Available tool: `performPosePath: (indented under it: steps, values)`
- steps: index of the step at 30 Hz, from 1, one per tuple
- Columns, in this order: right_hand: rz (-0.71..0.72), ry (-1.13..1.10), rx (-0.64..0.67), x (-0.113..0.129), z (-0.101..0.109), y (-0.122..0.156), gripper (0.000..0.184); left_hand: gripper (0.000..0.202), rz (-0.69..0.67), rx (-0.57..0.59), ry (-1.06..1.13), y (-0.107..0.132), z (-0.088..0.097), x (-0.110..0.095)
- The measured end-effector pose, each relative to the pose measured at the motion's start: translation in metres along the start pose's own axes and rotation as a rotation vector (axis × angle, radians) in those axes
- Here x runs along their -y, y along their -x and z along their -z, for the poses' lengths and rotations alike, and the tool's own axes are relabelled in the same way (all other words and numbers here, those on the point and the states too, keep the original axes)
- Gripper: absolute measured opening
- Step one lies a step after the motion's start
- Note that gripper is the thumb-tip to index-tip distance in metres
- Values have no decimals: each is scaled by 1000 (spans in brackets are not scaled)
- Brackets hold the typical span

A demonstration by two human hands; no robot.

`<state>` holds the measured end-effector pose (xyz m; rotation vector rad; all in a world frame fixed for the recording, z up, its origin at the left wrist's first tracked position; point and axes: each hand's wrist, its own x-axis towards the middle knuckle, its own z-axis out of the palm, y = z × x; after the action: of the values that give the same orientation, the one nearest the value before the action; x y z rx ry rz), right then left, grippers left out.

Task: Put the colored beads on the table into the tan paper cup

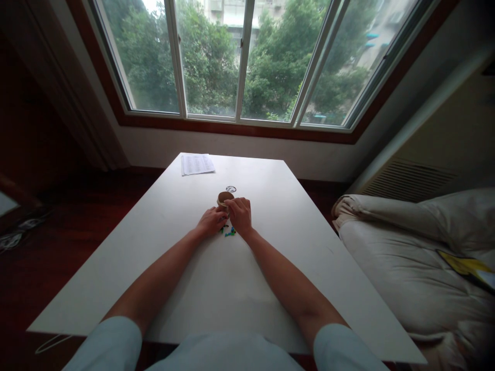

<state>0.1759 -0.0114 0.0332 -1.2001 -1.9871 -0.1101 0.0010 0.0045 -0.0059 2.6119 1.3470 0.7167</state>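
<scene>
On one counter (294,232), I have left hand (211,220) against one cup (226,197), its grip unclear, right hand (240,212) pinching the rim; nearer, uncountable green bits (233,232).

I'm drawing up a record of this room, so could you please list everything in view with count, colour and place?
cup: one, brown, between the hands
small pieces: several, green and blue, near side of the cup
oval item: one, dark-edged, just beyond the cup
papers: a stack, white, table's far left corner
table: one, white, centre
window: one, pale-framed, beyond the table
trees: several, green, outside
curtain: one, dark, left
cables: several, pale, far left
floor: dark red, around the table
sofa: one, cream, right
left hand: one, cup's left
right hand: one, cup's right
sleeves: two, pale blue, bottom
</scene>
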Motion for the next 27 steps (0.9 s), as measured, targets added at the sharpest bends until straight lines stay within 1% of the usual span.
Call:
performPosePath:
  steps: [4,7,11,16,20,23,27]
  values:
    - [-10,-10,-50,-2,-2,-5,25,22,5,2,5,-1,-1,2]
    - [-4,-23,-53,-3,-8,-6,23,22,5,-1,8,-1,-2,3]
    - [-9,-37,-45,-3,-14,-4,21,22,4,-4,6,0,-2,3]
    - [-27,-15,13,-4,-17,-2,18,21,2,-8,-2,-1,-1,1]
    - [-15,-21,34,-7,-20,1,17,24,-7,-15,-22,-1,0,1]
    - [-9,-24,36,-10,-21,2,18,24,-5,-10,-23,-1,-1,1]
    - [-26,-31,5,-12,-20,2,21,22,10,-10,-11,-1,-1,1]
